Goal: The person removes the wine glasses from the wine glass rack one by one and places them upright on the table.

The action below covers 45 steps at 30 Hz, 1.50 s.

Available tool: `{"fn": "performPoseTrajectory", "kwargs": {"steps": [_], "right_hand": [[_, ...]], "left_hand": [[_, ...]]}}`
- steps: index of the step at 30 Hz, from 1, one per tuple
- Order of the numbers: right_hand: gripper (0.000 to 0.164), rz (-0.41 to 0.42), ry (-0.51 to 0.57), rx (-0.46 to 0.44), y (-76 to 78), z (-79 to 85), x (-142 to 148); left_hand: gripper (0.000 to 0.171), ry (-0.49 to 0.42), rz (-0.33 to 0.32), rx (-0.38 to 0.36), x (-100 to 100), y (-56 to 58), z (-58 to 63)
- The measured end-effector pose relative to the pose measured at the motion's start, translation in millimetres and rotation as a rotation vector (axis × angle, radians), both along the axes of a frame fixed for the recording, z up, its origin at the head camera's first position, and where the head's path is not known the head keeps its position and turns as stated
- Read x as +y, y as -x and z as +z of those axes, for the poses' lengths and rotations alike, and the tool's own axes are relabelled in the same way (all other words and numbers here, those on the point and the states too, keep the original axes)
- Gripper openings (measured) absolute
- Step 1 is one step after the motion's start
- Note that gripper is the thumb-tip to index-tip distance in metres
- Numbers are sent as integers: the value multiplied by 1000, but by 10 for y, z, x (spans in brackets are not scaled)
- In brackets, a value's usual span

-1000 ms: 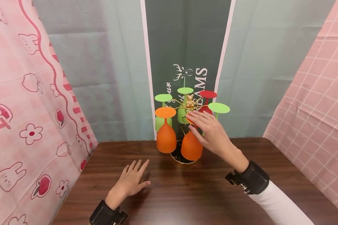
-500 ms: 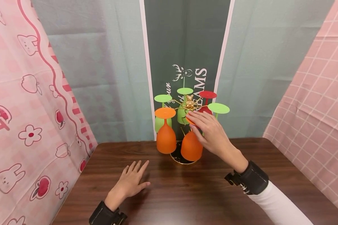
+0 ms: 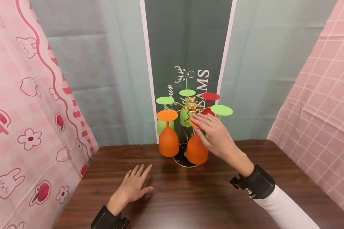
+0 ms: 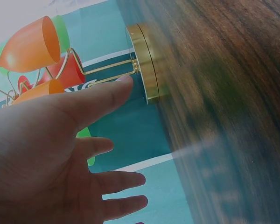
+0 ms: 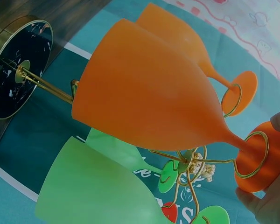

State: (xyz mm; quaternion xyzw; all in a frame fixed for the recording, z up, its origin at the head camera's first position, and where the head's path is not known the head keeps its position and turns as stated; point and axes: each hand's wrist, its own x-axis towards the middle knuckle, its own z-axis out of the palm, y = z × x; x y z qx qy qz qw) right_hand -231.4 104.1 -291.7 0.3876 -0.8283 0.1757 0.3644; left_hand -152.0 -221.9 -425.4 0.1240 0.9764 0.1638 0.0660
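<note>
An orange goblet (image 3: 197, 151) hangs upside down at the front of a gold wire rack (image 3: 186, 160) with a round black base. My right hand (image 3: 217, 138) holds this goblet by its foot, fingers on top and thumb at the edge. In the right wrist view, a gold wire loop (image 5: 266, 151) curves around the stem just at the orange foot (image 5: 270, 175). My left hand (image 3: 131, 186) is over the table left of the rack, fingers straight and spread, holding nothing. The left wrist view shows the thumb (image 4: 107, 95) overlapping the rack's gold stem.
Another orange goblet (image 3: 168, 143), several green goblets (image 3: 221, 110) and a red goblet (image 3: 210, 96) hang around the rack. A gold bear (image 3: 192, 103) tops it. The wooden table (image 3: 177, 197) meets a grey-green curtain (image 3: 117, 79) behind, with pink cloths (image 3: 318, 111) at both sides.
The bowl of the orange goblet in my right hand has swung slightly to the right, showing more of the black base. The left hand keeps its place. The head view has shifted a little.
</note>
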Motion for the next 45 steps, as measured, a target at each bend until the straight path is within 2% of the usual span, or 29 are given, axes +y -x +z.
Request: {"fn": "performPoseTrajectory", "kwargs": {"steps": [13, 23, 45], "right_hand": [[43, -31, 24, -3, 23, 20, -8], [40, -48, 57, -29, 57, 47, -24], [36, -75, 123, -80, 101, 58, -103]], "left_hand": [[83, 4, -4, 3, 10, -26, 41], [82, -2, -10, -13, 30, -21, 15], [80, -10, -32, 18, 47, -25, -22]]}}
